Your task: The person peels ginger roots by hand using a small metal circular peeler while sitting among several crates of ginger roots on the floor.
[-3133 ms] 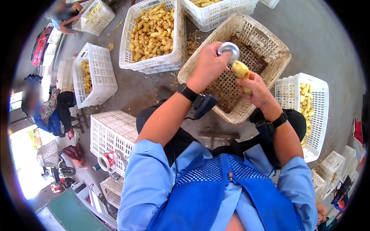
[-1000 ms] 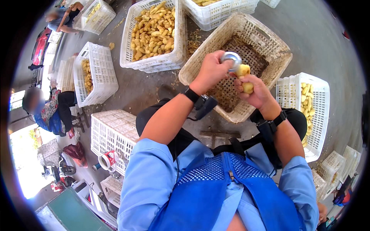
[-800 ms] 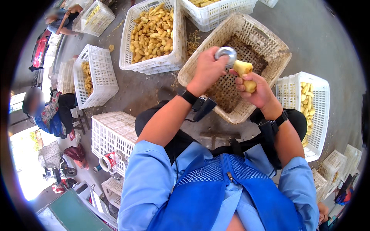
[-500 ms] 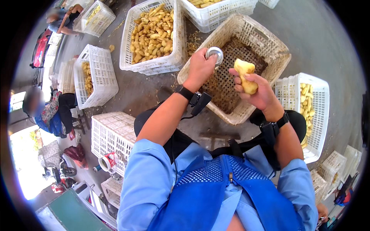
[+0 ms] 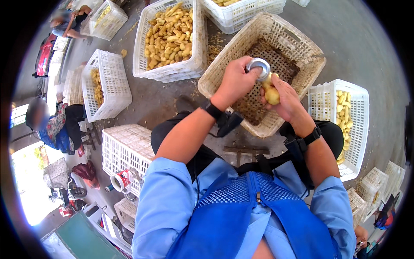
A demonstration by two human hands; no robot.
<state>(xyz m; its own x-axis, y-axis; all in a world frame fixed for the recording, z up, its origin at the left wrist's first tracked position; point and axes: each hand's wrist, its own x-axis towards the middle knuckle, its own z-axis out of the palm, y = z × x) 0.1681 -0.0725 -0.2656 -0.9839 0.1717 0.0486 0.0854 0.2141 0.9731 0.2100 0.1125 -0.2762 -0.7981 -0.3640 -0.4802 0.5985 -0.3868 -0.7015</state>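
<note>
a knobbly yellow root (image 5: 271, 96) is hovering over the stained crate (image 5: 308, 58), its long axis running roughly from the crate's near side toward its far side, one end pointing away from the person's body and a rounded lump facing back toward it. the right hand (image 5: 284, 97) is clamping firmly around the root, while the left hand (image 5: 239, 80) is gripping a silvery ring-shaped tool (image 5: 265, 65), which is overlapping the root's far end; whether metal and root are touching, i cannot tell. both hands are blocking part of the view into the stained crate, and the left wrist is crossing its near left rim. to the left of the stained crate, a white crate (image 5: 168, 76) is holding a heap of yellow-brown roots (image 5: 170, 39); farther left, a smaller-looking crate (image 5: 114, 86) is holding more. beyond the stained crate another crate (image 5: 246, 19) is standing, and to its right a crate (image 5: 360, 125) is holding paler roots (image 5: 343, 112). nearer the person than the stained crate, a wooden stool (image 5: 246, 151) is showing between the knees. well to the near left of the stained crate, a red-and-white cup (image 5: 123, 180) is lying tilted, its printed marks being too small to read.
</note>
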